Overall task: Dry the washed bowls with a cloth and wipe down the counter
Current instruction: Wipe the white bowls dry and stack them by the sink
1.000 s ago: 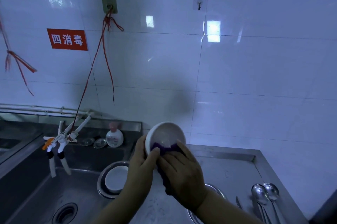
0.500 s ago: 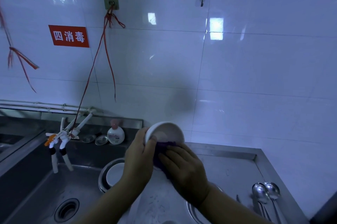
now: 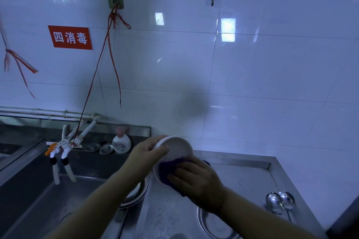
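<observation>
I hold a white bowl (image 3: 177, 148) tilted on its side above the steel counter (image 3: 248, 172). My left hand (image 3: 144, 156) grips its rim from the left, thumb inside the rim. My right hand (image 3: 198, 181) presses a purple cloth (image 3: 167, 169) into the lower part of the bowl, fingers spread over the cloth. More white bowls (image 3: 134, 195) sit stacked inside a metal basin in the sink, partly hidden by my left forearm.
The sink (image 3: 48, 200) lies at the left, with white taps (image 3: 64, 151) and a soap bottle (image 3: 121, 141) behind it. Two metal spoons (image 3: 280, 202) lie at the counter's right. A round metal dish (image 3: 215, 225) sits under my right forearm.
The bowl has tilted further and dropped a little. My right hand has slid the cloth down and round inside it. My left hand keeps its grip on the rim.
</observation>
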Demonstrator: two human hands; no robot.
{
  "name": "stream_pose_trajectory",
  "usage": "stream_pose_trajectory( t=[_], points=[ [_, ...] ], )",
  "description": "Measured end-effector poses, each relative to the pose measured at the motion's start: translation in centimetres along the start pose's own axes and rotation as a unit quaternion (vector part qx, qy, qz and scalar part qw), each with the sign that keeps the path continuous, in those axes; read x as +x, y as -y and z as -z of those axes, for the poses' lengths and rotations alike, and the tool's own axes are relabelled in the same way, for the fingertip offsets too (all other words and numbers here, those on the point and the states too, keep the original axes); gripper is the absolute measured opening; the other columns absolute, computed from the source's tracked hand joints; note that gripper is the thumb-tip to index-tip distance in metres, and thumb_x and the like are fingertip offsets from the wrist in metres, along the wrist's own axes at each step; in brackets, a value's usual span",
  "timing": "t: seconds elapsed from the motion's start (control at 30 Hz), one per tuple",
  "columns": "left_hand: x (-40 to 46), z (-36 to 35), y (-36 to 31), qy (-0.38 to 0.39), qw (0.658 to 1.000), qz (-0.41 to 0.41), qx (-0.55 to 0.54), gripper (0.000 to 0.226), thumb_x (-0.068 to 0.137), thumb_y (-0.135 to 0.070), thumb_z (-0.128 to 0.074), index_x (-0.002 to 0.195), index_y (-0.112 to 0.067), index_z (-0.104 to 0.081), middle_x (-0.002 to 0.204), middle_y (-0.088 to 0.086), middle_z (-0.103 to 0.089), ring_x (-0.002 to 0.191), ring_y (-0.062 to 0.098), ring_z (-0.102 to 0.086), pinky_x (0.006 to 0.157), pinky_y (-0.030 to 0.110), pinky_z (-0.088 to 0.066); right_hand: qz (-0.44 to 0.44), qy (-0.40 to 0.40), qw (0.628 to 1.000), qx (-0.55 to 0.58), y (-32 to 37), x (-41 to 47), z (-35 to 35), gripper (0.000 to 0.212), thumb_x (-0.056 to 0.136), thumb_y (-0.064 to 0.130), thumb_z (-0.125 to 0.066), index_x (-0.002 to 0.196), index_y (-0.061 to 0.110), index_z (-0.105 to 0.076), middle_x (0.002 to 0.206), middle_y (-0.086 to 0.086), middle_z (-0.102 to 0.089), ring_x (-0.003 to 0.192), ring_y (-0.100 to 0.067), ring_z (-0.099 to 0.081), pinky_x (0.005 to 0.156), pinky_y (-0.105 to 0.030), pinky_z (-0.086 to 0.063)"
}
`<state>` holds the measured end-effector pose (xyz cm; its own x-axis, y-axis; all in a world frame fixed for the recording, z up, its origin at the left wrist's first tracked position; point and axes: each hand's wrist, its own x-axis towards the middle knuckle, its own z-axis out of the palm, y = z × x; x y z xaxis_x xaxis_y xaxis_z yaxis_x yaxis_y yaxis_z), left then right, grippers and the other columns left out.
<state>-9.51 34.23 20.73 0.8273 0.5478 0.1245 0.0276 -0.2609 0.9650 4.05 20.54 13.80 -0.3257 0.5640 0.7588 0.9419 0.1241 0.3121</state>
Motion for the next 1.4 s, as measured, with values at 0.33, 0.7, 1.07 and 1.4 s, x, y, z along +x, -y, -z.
stream_pose_trajectory(
  t=[0.33, 0.7, 1.07, 1.4],
  points=[
    [-1.4, -3.9, 1.7, -0.101, 0.987, -0.123, -0.014, 0.035, 0.089, -0.030, -0.043, 0.123, -0.035, -0.040, 0.112, -0.014, -0.053, 0.092, -0.006, -0.055, 0.076, 0.014, -0.048, -0.186, -0.094, 0.977, 0.045, 4.0, 1.6, -0.8, 0.025, 0.083, 0.026, -0.073, 0.104, 0.012, -0.070, 0.099, -0.001, -0.073, 0.091, -0.011, -0.066, 0.091, -0.026, -0.051],
    [-0.6, -1.0, -0.3, 0.020, 0.996, -0.023, 0.087, 0.051, 0.074, -0.033, -0.053, 0.124, -0.039, -0.047, 0.107, -0.004, -0.058, 0.094, 0.016, -0.059, 0.080, 0.037, -0.056, 0.065, -0.010, 0.998, -0.006, -1.5, 0.0, 0.9, 0.010, 0.090, 0.015, -0.067, 0.100, 0.015, -0.067, 0.094, -0.003, -0.071, 0.088, -0.018, -0.064, 0.093, -0.035, -0.049],
    [-2.3, -2.9, 1.3, -0.098, 0.986, -0.128, 0.033, 0.035, 0.080, -0.031, -0.042, 0.111, -0.044, -0.046, 0.100, -0.020, -0.057, 0.087, 0.001, -0.057, 0.073, 0.033, -0.053, -0.065, -0.067, 0.995, 0.033, 2.2, 0.4, -0.4, 0.019, 0.089, 0.022, -0.069, 0.106, 0.015, -0.067, 0.101, -0.001, -0.072, 0.093, -0.012, -0.065, 0.092, -0.029, -0.050],
    [-1.7, -1.1, 0.1, 0.045, 0.994, -0.009, -0.099, 0.052, 0.067, -0.021, -0.063, 0.117, -0.029, -0.054, 0.111, 0.005, -0.061, 0.095, 0.018, -0.063, 0.070, 0.024, -0.053, 0.026, -0.009, 1.000, -0.012, -0.8, 0.4, 1.2, 0.014, 0.089, 0.020, -0.069, 0.102, 0.016, -0.070, 0.095, -0.001, -0.072, 0.087, -0.015, -0.066, 0.082, -0.034, -0.053]
  ],
)
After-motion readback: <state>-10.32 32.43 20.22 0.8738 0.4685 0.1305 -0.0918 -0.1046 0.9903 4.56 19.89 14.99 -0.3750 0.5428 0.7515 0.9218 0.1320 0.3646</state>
